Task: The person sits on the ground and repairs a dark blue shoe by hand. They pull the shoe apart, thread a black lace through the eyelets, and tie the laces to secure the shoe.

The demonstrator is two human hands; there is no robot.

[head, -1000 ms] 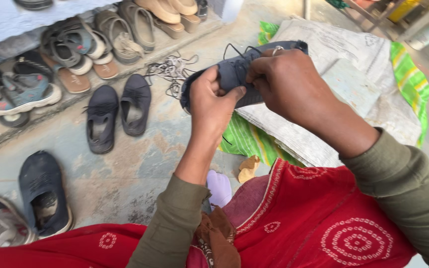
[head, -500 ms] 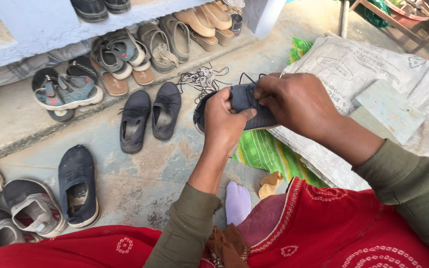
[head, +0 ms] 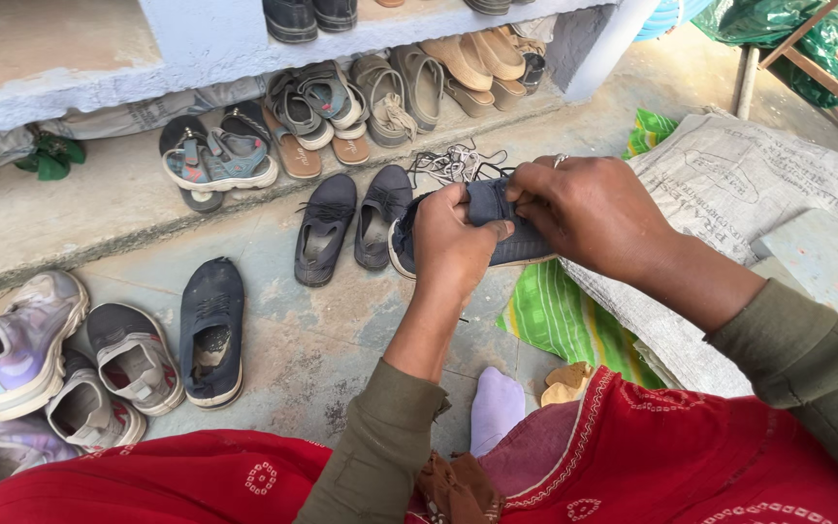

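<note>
A grey printed sack [head: 758,194] lies spread on the concrete floor [head: 312,340] at the right, over a green striped cloth [head: 555,315]. Along the step behind stands a row of sandals [head: 361,97], with a pair of dark slip-on shoes [head: 351,228] on the floor just in front. At the lower left sit pale sneakers [head: 21,340] and a single dark shoe [head: 211,330].

The dark blue shoe [head: 516,243] is held up in the air between both hands, above the edge of the green cloth and near the slip-on pair. It looks like a knit sneaker, navy with a pale sole edge showing at its left end. The left hand [head: 453,247] wraps round it from below, fingers curled and thumb pressed across the top. The right hand [head: 589,213] comes over from the other side, its fingertips bunched together and pinching at the upper near the opening.

Most of the shoe is hidden behind the two hands, so its lacing cannot be made out. A tangle of dark laces [head: 453,163] lies on the floor just behind; whether any strand joins the shoe is unclear. The sneakers at the left edge are cut off.
</note>
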